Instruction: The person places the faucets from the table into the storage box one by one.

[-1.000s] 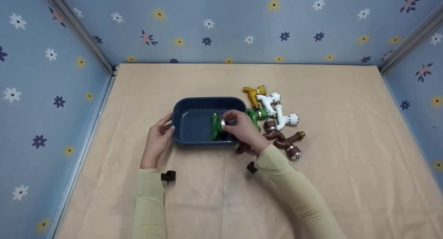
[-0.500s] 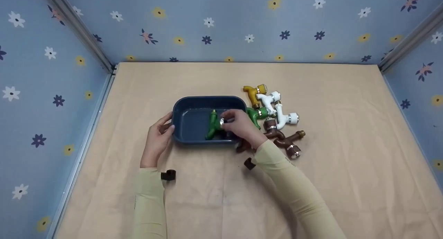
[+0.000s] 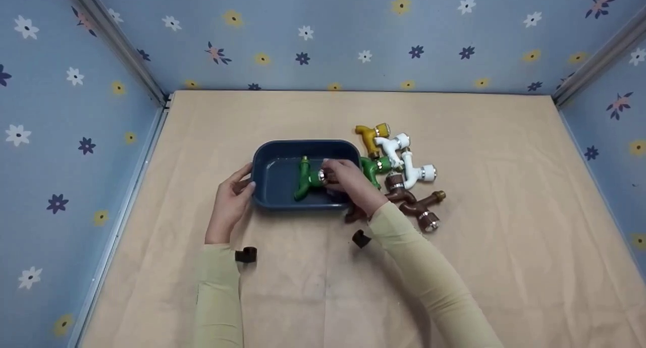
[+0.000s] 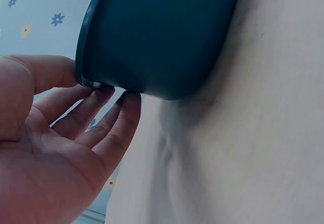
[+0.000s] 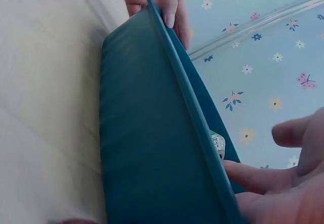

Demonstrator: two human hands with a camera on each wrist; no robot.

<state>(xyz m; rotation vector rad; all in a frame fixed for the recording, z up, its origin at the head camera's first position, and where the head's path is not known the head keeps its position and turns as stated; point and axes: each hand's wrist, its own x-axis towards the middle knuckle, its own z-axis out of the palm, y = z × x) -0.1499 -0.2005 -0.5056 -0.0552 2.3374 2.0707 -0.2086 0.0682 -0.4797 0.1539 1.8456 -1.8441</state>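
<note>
A dark blue tub [image 3: 303, 207] stands mid-table, appearing teal in both wrist views. My left hand [image 3: 229, 201] grips its left end, with the thumb at the rim and several fingertips against the outer wall [image 4: 152, 41]. Inside the tub a green tap [image 3: 304, 179] lies with its spout toward me and its chrome-ringed knob to the right. My right hand [image 3: 353, 181] reaches over the tub's right side with thumb and finger parted at the knob. In the right wrist view only the tap's shiny knob end [image 5: 218, 145] shows above the rim, near a fingertip of that hand.
Right of the tub lies a cluster of taps: a yellow one [image 3: 373, 138], white ones [image 3: 414, 171], a green one [image 3: 373, 169] and brown ones [image 3: 424, 212]. One brown tap is partly under my right forearm. Flowered panels [image 3: 333, 35] enclose the table.
The green tap has shifted left inside the tub and turned so its body shows more fully. My right thumb and finger have spread from its knob. My left hand stays on the tub.
</note>
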